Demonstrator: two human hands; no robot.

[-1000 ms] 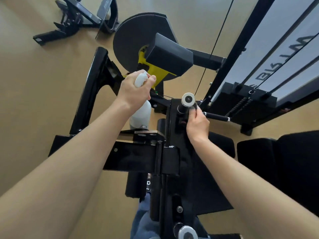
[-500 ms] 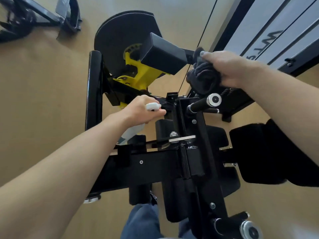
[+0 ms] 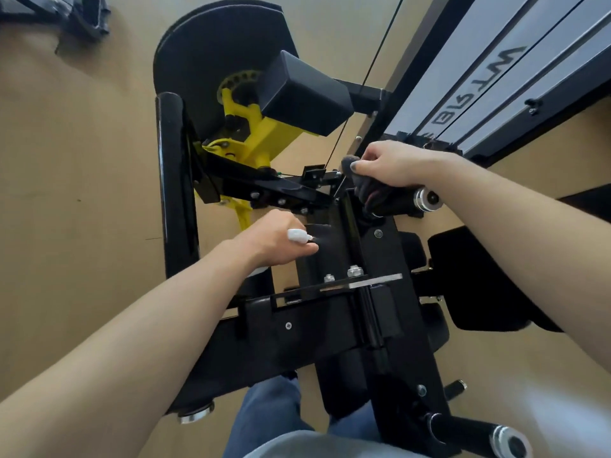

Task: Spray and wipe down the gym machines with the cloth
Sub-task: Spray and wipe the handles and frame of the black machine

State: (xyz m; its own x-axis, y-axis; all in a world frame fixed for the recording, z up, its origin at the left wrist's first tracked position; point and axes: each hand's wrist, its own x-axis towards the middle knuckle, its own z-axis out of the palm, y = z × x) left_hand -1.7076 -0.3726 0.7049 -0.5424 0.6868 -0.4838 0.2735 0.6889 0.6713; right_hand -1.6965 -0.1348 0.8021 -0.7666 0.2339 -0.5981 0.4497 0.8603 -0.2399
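Left hand grips the white spray bottle, with the nozzle pointing toward 3 o'clock at the black frame of the gym machine; a thin mist shows just beside the nozzle. Right hand, at 1 o'clock from the left one, holds the dark cloth pressed on the machine's handle with its chrome end cap.
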